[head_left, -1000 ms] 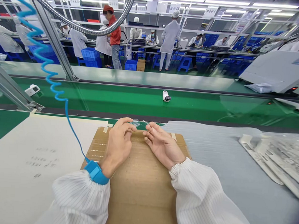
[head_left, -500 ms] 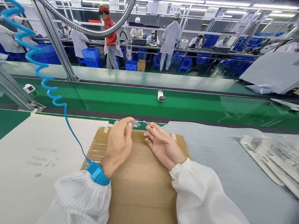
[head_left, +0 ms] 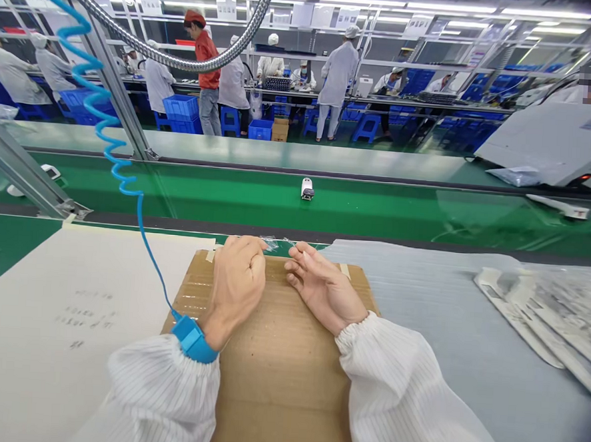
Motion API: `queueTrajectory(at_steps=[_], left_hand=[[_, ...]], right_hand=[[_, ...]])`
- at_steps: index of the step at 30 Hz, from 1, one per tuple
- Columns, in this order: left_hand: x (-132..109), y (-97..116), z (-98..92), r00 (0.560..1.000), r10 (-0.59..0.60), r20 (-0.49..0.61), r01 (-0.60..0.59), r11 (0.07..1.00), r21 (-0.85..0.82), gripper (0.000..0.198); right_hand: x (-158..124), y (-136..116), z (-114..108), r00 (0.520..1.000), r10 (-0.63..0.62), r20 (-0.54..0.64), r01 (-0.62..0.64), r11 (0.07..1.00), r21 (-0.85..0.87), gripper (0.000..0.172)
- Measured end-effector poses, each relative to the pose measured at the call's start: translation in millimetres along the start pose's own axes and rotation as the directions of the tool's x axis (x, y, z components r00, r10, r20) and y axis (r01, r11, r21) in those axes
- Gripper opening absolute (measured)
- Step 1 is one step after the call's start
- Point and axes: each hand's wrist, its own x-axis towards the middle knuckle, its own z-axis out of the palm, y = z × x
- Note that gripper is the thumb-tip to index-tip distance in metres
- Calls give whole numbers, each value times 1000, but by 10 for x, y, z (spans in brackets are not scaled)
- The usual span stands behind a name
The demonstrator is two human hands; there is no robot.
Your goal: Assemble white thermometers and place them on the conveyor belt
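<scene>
in close now on the left hand (head_left: 238,281), curled knuckles-up above the cardboard (head_left: 286,367); cannot tell about any grip, with fingertips turned away. over to the right hand (head_left: 319,282), palm half up, pinching a thin shiny strand (head_left: 289,241) between thumb and forefinger, by the look of it. just past the left hand, beyond the cardboard's far edge, a crinkled clear scrap (head_left: 270,243); no telling whether joined to the strand. strand likely feather-light, springy, easily bent; best taken lightly near one end. scrap probably limp and slick, best nipped at a crease. further out, pale sheeting (head_left: 421,302) right, white paper (head_left: 138,258) left, over the green surface (head_left: 3,250).
</scene>
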Motion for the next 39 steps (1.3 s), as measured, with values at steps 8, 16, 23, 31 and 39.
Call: queueTrajectory(at_steps=[8,16,23,31,39], left_hand=[[-12,-36,31,1000,14,7,-14,997,72,30],[-53,-72,79,1000,-25,-9,26,998,57,27],[-76,-82,88,991,-103,-84,97,993,-71,28],[-70,-43,43,987,-157,-29,155,986,-69,27],[-26,-65,16,989,-84,-119,71,992,-108,27]], right_hand=[[-22,-2,1,1000,-23,-14,22,998,-62,27],[676,-437,-183,959,-276,-64,157,706,-691,31],[1997,-565,-221,827,-560,44,77,35,-996,37],[2116,-337,-19,800,-566,200,102,-201,-974,26],[966,-628,262,820,-566,84,333,352,-875,38]])
